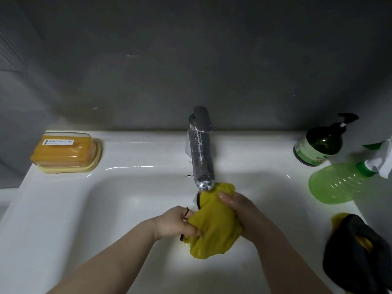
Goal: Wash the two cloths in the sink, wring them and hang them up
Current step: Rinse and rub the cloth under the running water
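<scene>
A wet yellow cloth [214, 225] is bunched up over the white sink [118, 200], just under the spout of the chrome tap [201, 149]. My left hand [178, 223] grips its left side and my right hand [237, 206] presses on its upper right. A second cloth [356, 251], dark grey with yellow showing inside, lies crumpled on the sink's right rim, apart from both hands.
An orange soap box [65, 151] on a yellow tray sits on the left back ledge. A dark green pump bottle [320, 143] and a light green spray bottle [341, 181] stand at the back right. A grey wall rises behind.
</scene>
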